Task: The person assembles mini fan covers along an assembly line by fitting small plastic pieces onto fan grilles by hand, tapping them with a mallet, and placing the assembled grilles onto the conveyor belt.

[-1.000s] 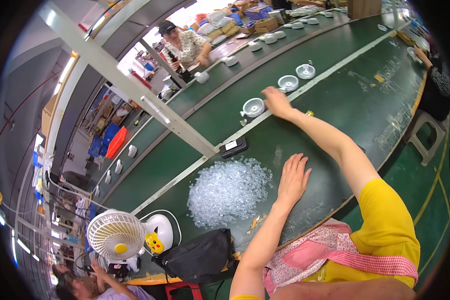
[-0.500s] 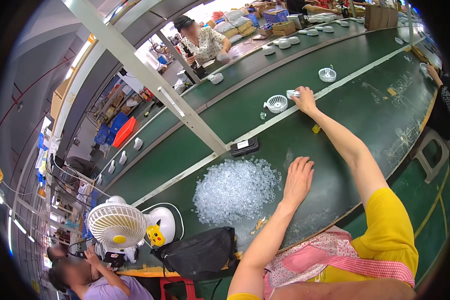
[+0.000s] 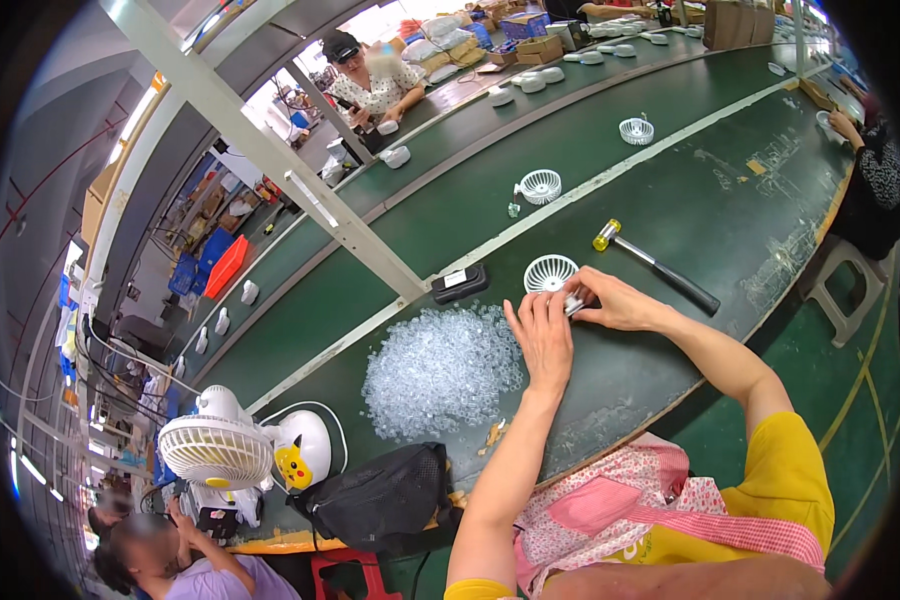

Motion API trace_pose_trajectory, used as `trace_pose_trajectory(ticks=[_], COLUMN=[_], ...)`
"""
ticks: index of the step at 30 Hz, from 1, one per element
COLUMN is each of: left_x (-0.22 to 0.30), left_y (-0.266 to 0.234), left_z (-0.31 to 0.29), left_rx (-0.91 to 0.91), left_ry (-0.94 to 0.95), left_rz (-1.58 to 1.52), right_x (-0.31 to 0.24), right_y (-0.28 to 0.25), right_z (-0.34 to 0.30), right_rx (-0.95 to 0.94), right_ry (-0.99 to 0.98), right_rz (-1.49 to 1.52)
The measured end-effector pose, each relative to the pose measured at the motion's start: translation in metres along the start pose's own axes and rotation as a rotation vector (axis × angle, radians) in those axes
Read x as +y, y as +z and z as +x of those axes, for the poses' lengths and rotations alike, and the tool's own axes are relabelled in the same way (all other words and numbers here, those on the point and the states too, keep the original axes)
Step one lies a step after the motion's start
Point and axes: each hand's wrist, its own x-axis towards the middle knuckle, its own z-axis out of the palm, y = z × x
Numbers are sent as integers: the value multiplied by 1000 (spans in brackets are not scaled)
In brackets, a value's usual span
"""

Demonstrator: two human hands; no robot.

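In front of me on the dark green worktop is a white round fan housing [image 3: 550, 272] with a slotted grille, its near part covered by my fingers. My right hand [image 3: 615, 301] is closed in a pinch on the housing's small handle end. From the left, my left hand [image 3: 544, 345] has its fingertips bent over the near rim. What lies beneath the fingertips is hidden. Beside my left hand spreads a heap of small clear plastic pieces [image 3: 440, 370]. A mallet [image 3: 660, 267] with a yellow head and black grip rests to the right.
Beyond a pale divider strip, two more fan housings [image 3: 541, 187] [image 3: 636, 131] sit on the green belt. A black case [image 3: 458, 283] stands by the metal post [image 3: 270, 150]. At left are a white desk fan [image 3: 216, 450] and a black bag [image 3: 375, 500]. Other people work around the line.
My right hand has drawn back from the divider strip, bringing a fan housing to the near worktop. My left hand has moved up to meet it. The mallet, mostly hidden before, now shows.
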Motion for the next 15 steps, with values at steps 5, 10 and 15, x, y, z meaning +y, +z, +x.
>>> trace_pose_trajectory(ticks=[5,10,15], left_x=[-7,-2,-1], left_y=[1,-2,-6], left_z=[2,3,2], left_rx=[9,20,89], left_ry=[50,45,28], left_rz=[-116,-212,-189], right_x=[0,-8,-9], right_y=[-1,-3,-6], right_z=[-4,-6,-6], right_rx=[-52,31,18], right_ry=[-87,-149,-79], right_rz=[41,108,61])
